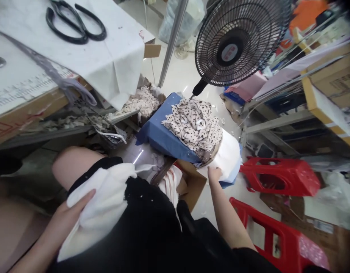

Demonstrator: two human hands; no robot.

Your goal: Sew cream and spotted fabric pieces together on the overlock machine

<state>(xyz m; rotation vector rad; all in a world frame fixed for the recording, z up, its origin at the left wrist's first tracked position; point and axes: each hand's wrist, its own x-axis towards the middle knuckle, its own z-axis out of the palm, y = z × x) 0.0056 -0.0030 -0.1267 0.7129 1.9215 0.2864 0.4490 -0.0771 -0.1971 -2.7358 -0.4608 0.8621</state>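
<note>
On my lap lies a gathered white cloth piece (107, 193) with a loose tie end. My left hand (75, 210) grips its left side, the thumb on top and the other fingers hidden beneath the cloth. My right hand (214, 174) reaches out to a flat white cloth (227, 155) and holds its near edge, the fingertips partly hidden. This cloth rests on the right end of a blue-covered stand (163, 129). Beside it, a heap of cream fabric with dark spots (192, 121) is piled, with a small white round item on top.
Black-handled scissors (75, 22) lie on the white-covered table (118, 45) at the left. A black fan (232, 45) stands beyond the heap. Red stools (283, 174) are at the right, shelving (280, 121) behind them. An open cardboard box (194, 182) holds striped cloth by my knees.
</note>
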